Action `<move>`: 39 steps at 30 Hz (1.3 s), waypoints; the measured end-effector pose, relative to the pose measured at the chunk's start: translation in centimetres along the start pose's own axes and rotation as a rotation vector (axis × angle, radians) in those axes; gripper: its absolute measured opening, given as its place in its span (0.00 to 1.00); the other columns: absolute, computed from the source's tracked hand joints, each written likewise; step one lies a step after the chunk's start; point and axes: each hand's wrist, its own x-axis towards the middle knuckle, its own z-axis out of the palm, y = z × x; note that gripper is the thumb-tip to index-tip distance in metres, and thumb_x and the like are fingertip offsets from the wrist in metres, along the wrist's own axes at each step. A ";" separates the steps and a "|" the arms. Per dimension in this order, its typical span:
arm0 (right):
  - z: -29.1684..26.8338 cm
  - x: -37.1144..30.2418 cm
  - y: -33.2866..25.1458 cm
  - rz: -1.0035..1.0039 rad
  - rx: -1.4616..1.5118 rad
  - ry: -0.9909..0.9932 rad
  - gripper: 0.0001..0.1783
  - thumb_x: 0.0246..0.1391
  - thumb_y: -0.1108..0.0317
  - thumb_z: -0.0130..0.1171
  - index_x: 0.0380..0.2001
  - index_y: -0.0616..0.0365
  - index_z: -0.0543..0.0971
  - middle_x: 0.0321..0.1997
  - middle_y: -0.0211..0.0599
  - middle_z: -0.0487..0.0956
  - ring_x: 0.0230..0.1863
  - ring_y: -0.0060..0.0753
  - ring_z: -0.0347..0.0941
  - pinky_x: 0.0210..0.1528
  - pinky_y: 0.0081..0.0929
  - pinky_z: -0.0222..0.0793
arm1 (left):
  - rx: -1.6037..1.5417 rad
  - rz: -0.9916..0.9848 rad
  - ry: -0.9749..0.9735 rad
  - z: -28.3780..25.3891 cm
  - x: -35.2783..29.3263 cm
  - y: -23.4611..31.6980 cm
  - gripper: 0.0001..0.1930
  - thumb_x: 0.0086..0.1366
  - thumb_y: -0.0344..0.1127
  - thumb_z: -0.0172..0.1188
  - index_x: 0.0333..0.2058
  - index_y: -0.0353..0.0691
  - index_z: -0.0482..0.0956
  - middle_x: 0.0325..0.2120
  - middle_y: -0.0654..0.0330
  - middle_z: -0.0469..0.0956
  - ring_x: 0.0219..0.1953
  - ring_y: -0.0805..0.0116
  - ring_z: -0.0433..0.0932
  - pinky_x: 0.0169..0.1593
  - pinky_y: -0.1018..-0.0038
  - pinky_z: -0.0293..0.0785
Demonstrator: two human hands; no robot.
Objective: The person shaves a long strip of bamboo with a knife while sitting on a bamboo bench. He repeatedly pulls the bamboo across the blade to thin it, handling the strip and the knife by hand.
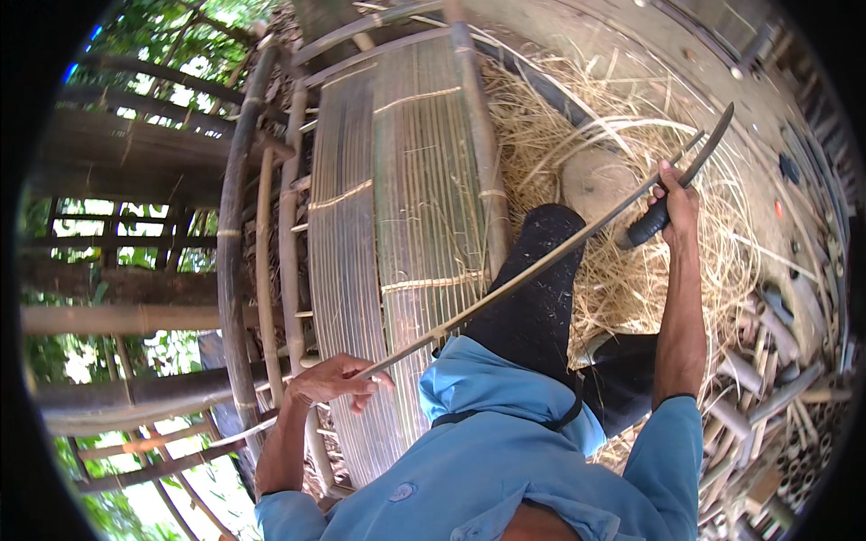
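Note:
A long, narrow bamboo strip runs slantwise across my lap, from lower left to upper right. My left hand pinches it near its lower end, beside the slatted bench. At the upper right my right hand is closed around a knife, its thumb against the strip's upper end. The knife has a black handle and a dark, curved blade pointing up and away. The strip lies alongside the blade; whether they touch, I cannot tell.
I sit on a bamboo-slat bench with lashed cross ties. A bamboo railing stands at the left. Pale shavings heap around a round wooden block on the right. Cut bamboo pieces pile up at the lower right.

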 end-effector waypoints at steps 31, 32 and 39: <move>5.6 -6.4 4.8 0.096 -0.396 -0.236 0.15 0.62 0.61 0.65 0.41 0.64 0.80 0.23 0.36 0.79 0.15 0.20 0.66 0.18 0.19 0.61 | 0.273 0.183 1.526 -12.2 7.4 -3.5 0.18 0.70 0.32 0.51 0.54 0.29 0.79 0.24 0.38 0.80 0.29 0.47 0.85 0.32 0.60 0.76; 5.5 -6.2 5.0 0.096 -0.401 -0.238 0.15 0.62 0.61 0.65 0.41 0.64 0.80 0.23 0.36 0.79 0.15 0.20 0.66 0.18 0.19 0.61 | 0.237 0.199 1.541 -13.1 8.0 -3.6 0.18 0.70 0.31 0.51 0.54 0.29 0.79 0.23 0.38 0.80 0.29 0.49 0.85 0.32 0.61 0.76; 7.0 -6.9 5.1 0.131 -0.428 -0.252 0.16 0.63 0.60 0.64 0.42 0.65 0.79 0.23 0.36 0.79 0.14 0.20 0.65 0.17 0.20 0.61 | 0.134 0.286 1.603 -17.8 13.0 -5.2 0.19 0.68 0.36 0.55 0.54 0.34 0.80 0.28 0.36 0.82 0.30 0.51 0.85 0.35 0.63 0.77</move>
